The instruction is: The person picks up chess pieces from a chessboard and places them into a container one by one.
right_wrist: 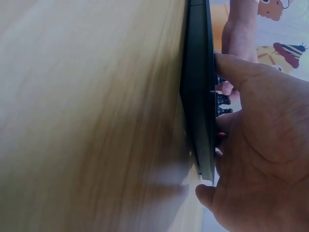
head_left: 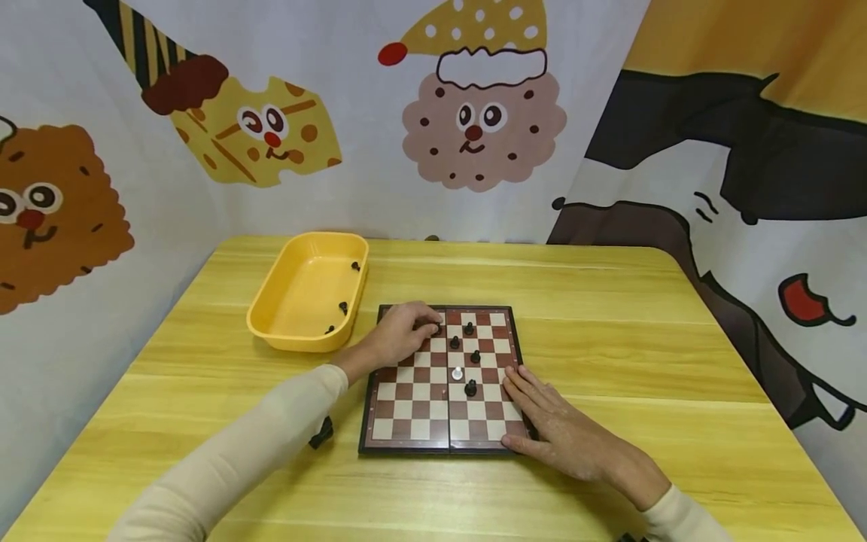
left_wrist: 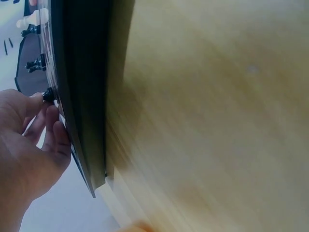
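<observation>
My left hand [head_left: 401, 331] reaches over the far left part of a red-and-white chessboard [head_left: 403, 430]. Its thumb and fingers pinch a black chess piece [left_wrist: 48, 94] at the board's surface, partly hidden by the fingers in the head view. My right hand [head_left: 558, 425] rests on the board's right edge, fingers extended over the squares and thumb near the front corner. Between the hands stand several black pieces, among them one at the far side [head_left: 469, 328] and a larger one [head_left: 470, 388] nearer me. Close to that one stands a white piece [head_left: 457, 373].
A yellow tray [head_left: 308, 344] sits left of the board, toward the back, with three small black pieces inside. The wooden table [head_left: 609, 301] extends around the board, and a printed cartoon curtain [head_left: 366, 150] hangs behind it. A small black object [head_left: 321, 433] shows beneath the left sleeve.
</observation>
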`<state>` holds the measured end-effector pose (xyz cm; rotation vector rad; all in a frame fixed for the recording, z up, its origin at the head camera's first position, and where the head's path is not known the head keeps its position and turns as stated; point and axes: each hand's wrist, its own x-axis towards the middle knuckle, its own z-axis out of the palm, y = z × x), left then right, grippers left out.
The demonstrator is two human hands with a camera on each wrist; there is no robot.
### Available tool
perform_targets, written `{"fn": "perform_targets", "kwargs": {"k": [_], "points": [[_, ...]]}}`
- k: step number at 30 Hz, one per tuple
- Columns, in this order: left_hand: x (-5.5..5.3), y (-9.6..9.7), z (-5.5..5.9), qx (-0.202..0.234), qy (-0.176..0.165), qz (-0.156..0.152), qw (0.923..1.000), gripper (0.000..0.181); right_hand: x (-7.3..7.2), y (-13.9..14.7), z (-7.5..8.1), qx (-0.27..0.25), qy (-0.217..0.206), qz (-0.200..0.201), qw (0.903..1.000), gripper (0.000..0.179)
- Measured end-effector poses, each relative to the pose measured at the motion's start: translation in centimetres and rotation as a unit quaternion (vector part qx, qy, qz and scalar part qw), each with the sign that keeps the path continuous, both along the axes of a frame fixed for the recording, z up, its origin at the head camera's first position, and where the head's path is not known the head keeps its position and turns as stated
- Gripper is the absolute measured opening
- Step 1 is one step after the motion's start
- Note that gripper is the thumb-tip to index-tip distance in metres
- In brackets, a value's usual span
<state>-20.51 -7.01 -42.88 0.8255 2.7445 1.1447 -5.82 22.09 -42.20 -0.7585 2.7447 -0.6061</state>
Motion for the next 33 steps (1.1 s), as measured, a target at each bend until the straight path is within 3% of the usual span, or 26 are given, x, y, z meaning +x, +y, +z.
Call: {"fn": "perform_targets", "kwargs": {"k": [7,19,33], "points": [[-0.1,-0.2,0.3,-0.008,-0.010,0.003,0.9999,0.022,-0.2,0.0,-0.1,0.010,-0.003,0.001,0.9999,0.086],[0.2,-0.8,2.1,-0.004,-0.011,0.019,0.9997,0.020,0.0,-0.2,0.1,0.002,-0.004,0.003,1.0000,0.085],[0.1,-2.4,3.6,-0.013,0.032,0.044,0.9984,0.020,0.0,-0.2,0.0,0.005,-0.005,0.002,1.0000,0.085]]}}
